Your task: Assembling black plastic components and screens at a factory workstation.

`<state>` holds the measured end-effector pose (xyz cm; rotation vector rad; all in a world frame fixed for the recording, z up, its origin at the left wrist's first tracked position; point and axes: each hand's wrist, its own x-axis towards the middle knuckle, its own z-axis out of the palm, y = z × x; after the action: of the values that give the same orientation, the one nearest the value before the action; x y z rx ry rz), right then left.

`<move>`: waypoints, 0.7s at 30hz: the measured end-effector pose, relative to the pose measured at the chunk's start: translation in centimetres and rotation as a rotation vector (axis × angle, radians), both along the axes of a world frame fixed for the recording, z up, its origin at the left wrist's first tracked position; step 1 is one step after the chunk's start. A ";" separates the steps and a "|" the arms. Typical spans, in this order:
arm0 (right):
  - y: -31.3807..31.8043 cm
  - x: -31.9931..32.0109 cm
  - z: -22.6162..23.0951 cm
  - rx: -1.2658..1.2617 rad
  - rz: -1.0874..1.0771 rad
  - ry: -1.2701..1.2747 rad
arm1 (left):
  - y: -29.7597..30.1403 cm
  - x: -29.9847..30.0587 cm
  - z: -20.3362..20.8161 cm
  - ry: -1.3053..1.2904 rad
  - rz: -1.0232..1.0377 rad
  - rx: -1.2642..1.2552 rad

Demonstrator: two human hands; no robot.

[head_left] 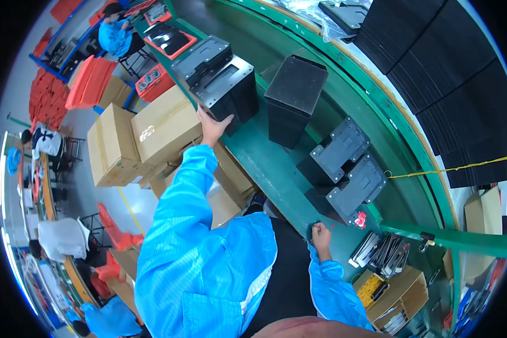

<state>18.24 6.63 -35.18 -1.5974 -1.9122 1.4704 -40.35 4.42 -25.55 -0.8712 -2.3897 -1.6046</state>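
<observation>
My left hand (213, 127) is at the near corner of a tall black box (236, 96) with a shiny metal top plate. Its thumb lies across the near face and its fingers run along the left side. A dark grey bracket-like plate (208, 56) is on the box's far side. My right hand (321, 238) rests at the bench's near edge with its fingers curled; what they hold, if anything, is hidden. Beyond it are two black units with grey notched plates (341, 147), (359, 188). Another black box (296, 90), with a dusty top, stands between these and the first box.
Cardboard cartons (163, 127) are stacked left of the green bench (265, 163). Small red pieces (360, 219) lie by the nearer unit. Black flat parts (386, 253) and an open carton (408, 293) are at lower right. Black stacks (434, 73) line the far right. Co-workers sit at left.
</observation>
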 end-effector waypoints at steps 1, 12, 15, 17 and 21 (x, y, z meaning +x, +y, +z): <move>0.1 -0.3 -0.5 0.012 -0.004 -0.009 | 0.7 -0.1 -0.4 0.056 0.062 -0.023; 1.0 -9.3 -1.7 0.264 0.275 -0.369 | 1.2 -3.5 -2.6 0.073 0.102 0.013; -0.2 -14.5 0.2 0.074 0.320 -0.005 | -1.4 -2.1 -2.9 0.003 0.039 0.058; -0.7 -19.7 3.1 -0.103 0.309 0.176 | -2.3 0.8 -2.6 -0.078 -0.001 0.127; 1.9 -32.1 17.0 -0.283 0.372 0.531 | -4.2 5.7 0.3 -0.038 0.046 -0.060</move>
<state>-13.90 8.48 -18.22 -0.8196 -1.7926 2.1312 -34.61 0.18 -25.25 -0.7967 -2.4763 -1.5543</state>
